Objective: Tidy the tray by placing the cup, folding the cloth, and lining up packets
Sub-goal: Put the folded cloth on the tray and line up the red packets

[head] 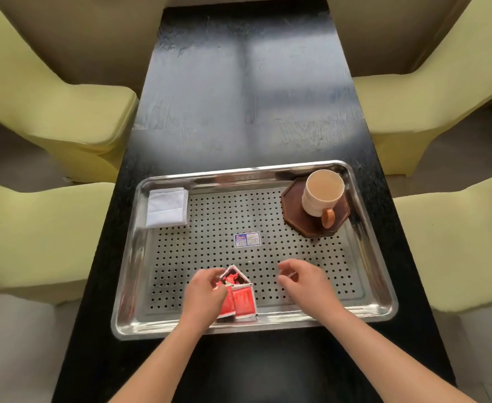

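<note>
A steel tray (381,257) with a perforated floor lies on the black table. A cream cup (321,194) with a brown handle stands on a dark octagonal coaster (294,219) in the tray's far right corner. A folded white cloth (167,207) lies in the far left corner. Red packets (243,302) lie overlapping near the tray's front edge. My left hand (207,295) rests on them, fingers pinching the top red-and-black packet (234,276). My right hand (303,282) hovers to their right, fingers curled and apart, holding nothing.
A small blue-and-white sticker (247,239) sits on the tray floor at the middle. Yellow-green armchairs (64,117) flank the narrow black table (250,97) on both sides, close to its edges.
</note>
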Demonstrator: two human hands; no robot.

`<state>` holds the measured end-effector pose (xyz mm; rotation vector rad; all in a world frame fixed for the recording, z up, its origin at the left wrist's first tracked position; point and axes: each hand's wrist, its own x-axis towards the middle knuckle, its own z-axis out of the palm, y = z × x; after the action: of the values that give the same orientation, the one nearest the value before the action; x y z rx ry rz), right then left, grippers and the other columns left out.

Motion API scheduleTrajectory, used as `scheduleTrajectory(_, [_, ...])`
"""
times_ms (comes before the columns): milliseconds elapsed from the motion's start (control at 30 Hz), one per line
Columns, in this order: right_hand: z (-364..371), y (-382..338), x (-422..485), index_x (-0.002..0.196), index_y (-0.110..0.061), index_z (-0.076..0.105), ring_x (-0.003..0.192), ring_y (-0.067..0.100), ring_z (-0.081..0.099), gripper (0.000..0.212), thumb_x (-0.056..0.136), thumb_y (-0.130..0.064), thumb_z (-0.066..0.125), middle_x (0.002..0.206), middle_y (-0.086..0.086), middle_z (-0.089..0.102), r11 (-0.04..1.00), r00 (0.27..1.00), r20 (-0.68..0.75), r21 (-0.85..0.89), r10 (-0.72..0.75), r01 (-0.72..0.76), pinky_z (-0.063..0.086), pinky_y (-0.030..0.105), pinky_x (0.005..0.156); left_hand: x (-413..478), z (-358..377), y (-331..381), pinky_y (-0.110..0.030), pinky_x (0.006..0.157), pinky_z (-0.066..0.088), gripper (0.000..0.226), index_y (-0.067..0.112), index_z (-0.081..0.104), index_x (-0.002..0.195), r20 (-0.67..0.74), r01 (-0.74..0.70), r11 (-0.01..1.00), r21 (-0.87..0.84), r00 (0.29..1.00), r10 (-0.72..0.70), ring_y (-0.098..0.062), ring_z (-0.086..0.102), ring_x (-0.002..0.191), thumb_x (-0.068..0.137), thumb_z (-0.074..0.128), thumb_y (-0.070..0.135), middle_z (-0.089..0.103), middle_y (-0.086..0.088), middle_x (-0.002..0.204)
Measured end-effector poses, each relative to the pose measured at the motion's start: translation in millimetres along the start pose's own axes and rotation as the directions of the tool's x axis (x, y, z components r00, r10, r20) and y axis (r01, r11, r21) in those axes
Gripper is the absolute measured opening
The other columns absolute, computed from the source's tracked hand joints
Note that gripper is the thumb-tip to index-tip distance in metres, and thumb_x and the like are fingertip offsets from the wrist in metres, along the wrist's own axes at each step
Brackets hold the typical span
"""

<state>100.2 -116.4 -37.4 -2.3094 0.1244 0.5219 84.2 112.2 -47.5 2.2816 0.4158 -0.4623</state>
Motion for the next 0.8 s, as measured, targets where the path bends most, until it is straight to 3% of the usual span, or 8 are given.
scheduleTrajectory(100, [25,-19,-5,0.133,-0.027,0.058,0.101,0.006,0.060,0.043,0.091,-0.032,0.066,0.122,-0.009,0.062,0.986,0.989,0.137,-0.144,-0.062,0.082,0.051,0.029,0.090,-8,-5,-22,-0.031,0.092,0.048,0.044,0.021,0.062,0.130,0.032,0.009,0.992,0.124,0.999,-0.013,-0.013,0.058,0.102,0.087,0.068,0.021,0.057,0.000,0.109])
scheduleTrajectory(300, [69,-36,-3,0.139,-0.030,0.047,0.116,0.017,0.050,0.063,0.082,-0.039,0.074,0.127,-0.007,0.048,0.884,0.967,0.200,-0.409,-0.154,0.226,0.052,0.037,0.087,-5,-5,-32,-0.032,0.087,0.048,0.058,0.029,0.059,0.132,0.144,-0.035,0.967,0.251,0.990,-0.002,-0.017,0.056,0.100,0.077,0.077,0.038,0.048,0.001,0.107])
scheduleTrajectory(433, [85,-38,2,0.131,-0.026,0.051,0.112,0.020,0.046,0.052,0.084,-0.034,0.072,0.122,-0.003,0.045,0.801,0.962,0.222,-0.542,-0.156,0.255,0.054,0.041,0.079,1,-3,-29,-0.032,0.077,0.047,0.057,0.032,0.056,0.132,0.170,-0.081,0.933,0.350,0.985,0.021,-0.018,0.056,0.100,0.078,0.075,0.038,0.044,0.002,0.108])
scheduleTrajectory(600, [88,-34,3,0.119,-0.024,0.056,0.105,0.019,0.046,0.037,0.085,-0.030,0.070,0.111,-0.002,0.046,0.771,0.967,0.193,-0.587,-0.164,0.248,0.049,0.036,0.070,4,-2,-36,-0.034,0.078,0.050,0.050,0.032,0.055,0.127,0.178,-0.161,0.896,0.413,0.979,0.094,-0.017,0.054,0.097,0.080,0.075,0.031,0.047,0.003,0.105])
scheduleTrajectory(700, [83,-32,1,0.113,-0.023,0.061,0.103,0.018,0.049,0.025,0.088,-0.028,0.065,0.106,-0.003,0.050,0.811,0.973,0.145,-0.538,-0.179,0.229,0.048,0.034,0.072,4,-1,-41,-0.035,0.080,0.052,0.044,0.032,0.056,0.121,0.170,-0.205,0.884,0.420,0.975,0.145,-0.017,0.051,0.097,0.082,0.074,0.029,0.045,0.002,0.104])
scheduleTrajectory(800, [68,-34,-3,0.092,-0.025,0.066,0.091,0.016,0.057,0.006,0.086,-0.023,0.065,0.093,-0.007,0.056,0.922,0.993,0.056,-0.369,-0.103,0.117,0.051,0.034,0.074,4,-1,-42,-0.032,0.077,0.051,0.035,0.032,0.057,0.112,0.132,-0.238,0.899,0.367,0.970,0.203,-0.015,0.046,0.096,0.081,0.073,0.025,0.042,0.005,0.101])
